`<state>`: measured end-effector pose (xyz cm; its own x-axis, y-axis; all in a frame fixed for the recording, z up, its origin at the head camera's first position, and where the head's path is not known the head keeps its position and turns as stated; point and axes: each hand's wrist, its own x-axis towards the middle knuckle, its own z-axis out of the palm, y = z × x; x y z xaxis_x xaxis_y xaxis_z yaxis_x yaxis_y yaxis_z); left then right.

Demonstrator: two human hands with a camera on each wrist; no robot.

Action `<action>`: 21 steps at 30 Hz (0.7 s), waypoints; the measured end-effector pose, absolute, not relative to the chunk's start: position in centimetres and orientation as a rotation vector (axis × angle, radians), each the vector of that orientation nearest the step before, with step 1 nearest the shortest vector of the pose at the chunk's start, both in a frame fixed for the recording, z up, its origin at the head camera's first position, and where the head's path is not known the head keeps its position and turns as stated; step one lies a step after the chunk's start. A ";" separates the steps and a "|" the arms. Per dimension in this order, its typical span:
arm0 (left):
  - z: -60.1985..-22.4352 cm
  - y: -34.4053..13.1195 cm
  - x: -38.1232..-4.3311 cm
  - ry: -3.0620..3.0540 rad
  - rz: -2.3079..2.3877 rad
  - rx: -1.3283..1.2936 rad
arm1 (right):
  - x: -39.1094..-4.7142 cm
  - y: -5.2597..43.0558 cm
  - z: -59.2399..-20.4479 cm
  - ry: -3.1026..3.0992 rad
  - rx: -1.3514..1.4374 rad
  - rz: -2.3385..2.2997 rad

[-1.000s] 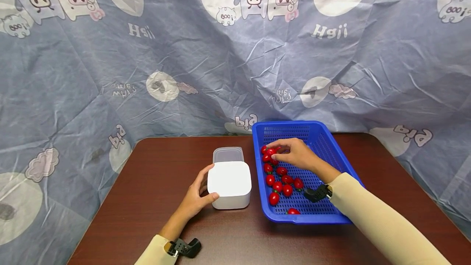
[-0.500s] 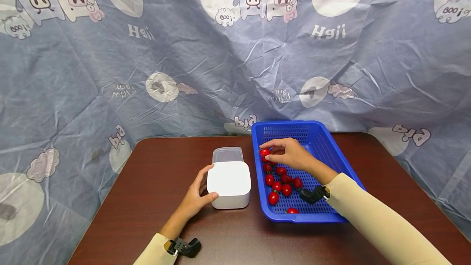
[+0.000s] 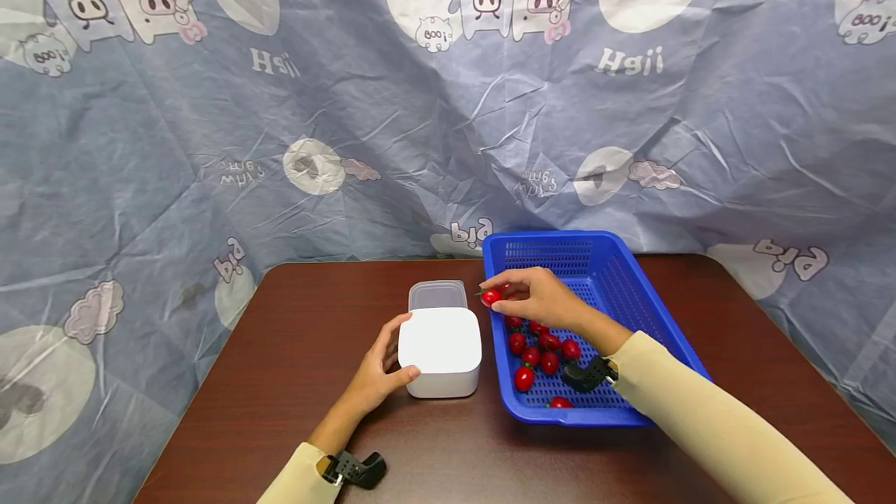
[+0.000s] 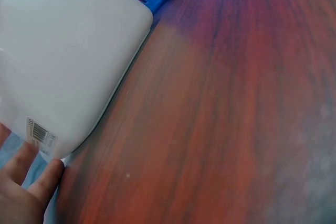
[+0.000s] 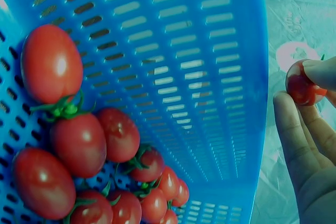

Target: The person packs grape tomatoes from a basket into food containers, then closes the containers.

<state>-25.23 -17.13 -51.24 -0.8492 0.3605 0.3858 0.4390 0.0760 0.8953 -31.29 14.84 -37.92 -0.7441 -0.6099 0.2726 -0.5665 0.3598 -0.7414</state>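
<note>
My right hand (image 3: 546, 299) pinches a red cherry tomato (image 3: 491, 297) between thumb and fingertips, above the left rim of the blue basket (image 3: 633, 309). In the right wrist view, more red shows behind the pinched tomato (image 5: 300, 83); whether it is a second one I cannot tell. Several cherry tomatoes (image 5: 79, 144) lie along the basket's left side. My left hand (image 3: 374, 370) holds a white square container (image 3: 442, 384) at its left side, thumb in front and fingers farther back. The container's top is too glaring to tell open from lidded. A barcode label (image 4: 40, 132) is by the fingers.
Behind the white container lies a translucent square plastic piece (image 3: 437, 294), partly hidden by it. Everything stands on a dark brown wooden table (image 3: 294, 333). A patterned grey-blue cloth (image 3: 364, 115) hangs along the table's back edge.
My right hand has taken up a tomato from the basket's far left and moved left with it to above the rim. My left hand and the white container have stayed in place.
</note>
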 end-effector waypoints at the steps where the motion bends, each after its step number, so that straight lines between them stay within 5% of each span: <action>1: -51.3 -17.1 -25.2 -2.257 -1.918 -0.841 | -31.3 14.7 -38.0 2.537 -1.111 -1.363; 21: -48.4 -16.4 -23.9 -2.263 -1.952 -0.820 | -30.9 12.0 -38.4 2.442 -1.209 -1.314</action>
